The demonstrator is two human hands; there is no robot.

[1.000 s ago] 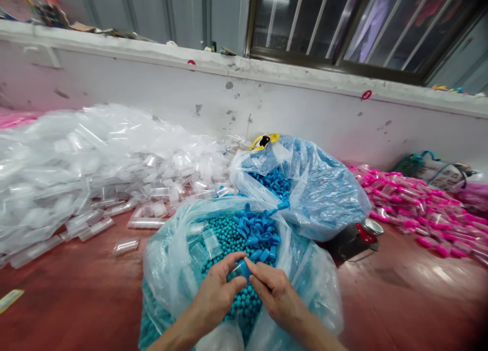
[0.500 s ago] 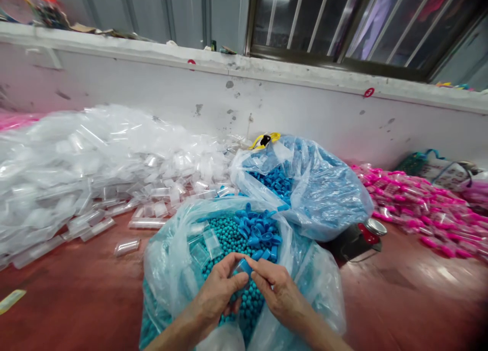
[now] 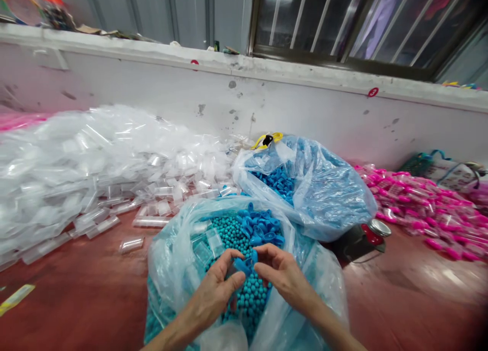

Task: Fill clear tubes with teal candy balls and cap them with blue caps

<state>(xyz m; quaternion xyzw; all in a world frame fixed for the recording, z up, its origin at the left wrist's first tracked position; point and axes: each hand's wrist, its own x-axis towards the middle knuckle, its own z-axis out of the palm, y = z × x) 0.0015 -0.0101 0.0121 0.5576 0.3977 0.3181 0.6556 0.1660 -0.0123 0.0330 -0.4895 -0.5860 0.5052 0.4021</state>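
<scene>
Both hands are over an open plastic bag (image 3: 171,239) of teal beads (image 3: 253,292). My left hand (image 3: 219,285) has its thumb and fingers curled around a clear container, mostly hidden, with a blue cap (image 3: 241,265) at its top. Between thumb and forefinger, my right hand (image 3: 280,272) pinches another blue piece (image 3: 254,257) beside that cap. Loose blue caps (image 3: 263,226) lie on the beads just beyond the hands. Clear plastic containers (image 3: 215,242) rest on the beads to the left.
Behind stands a second bag (image 3: 331,193) with blue caps. Clear containers (image 3: 114,158) are heaped at left, pink-capped ones (image 3: 427,203) at right. A dark box-like object with a metal lid (image 3: 379,227) sits beside the bags on the red surface (image 3: 95,295).
My right hand has drawn slightly away from my left, its fingers opening a little, and a blue piece now shows between its fingertips. The view has shifted slightly.
</scene>
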